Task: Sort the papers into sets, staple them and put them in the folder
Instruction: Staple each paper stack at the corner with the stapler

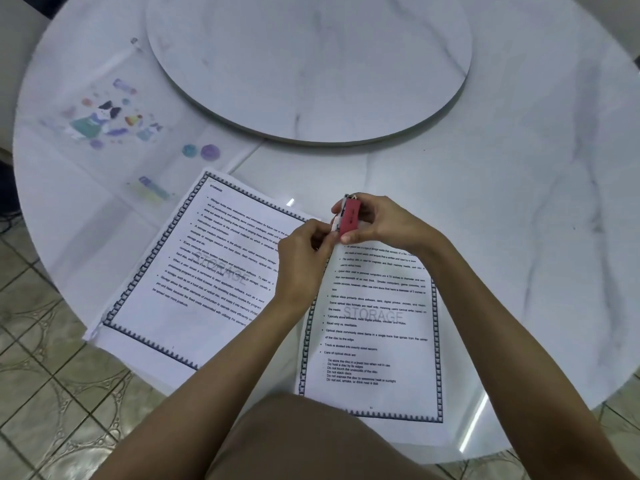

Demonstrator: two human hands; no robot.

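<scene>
On the table (519,202), the light, limp paper set (377,327) lay flat beneath the rigid red stapler (348,220), which the right hand (381,220) gripped by its sides, probably the surest hold, while the left hand (304,261) pinched its lower end.

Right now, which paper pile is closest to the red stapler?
The right pile, lying straight, its top just below the red stapler; the left pile lies tilted, farther off.
</scene>
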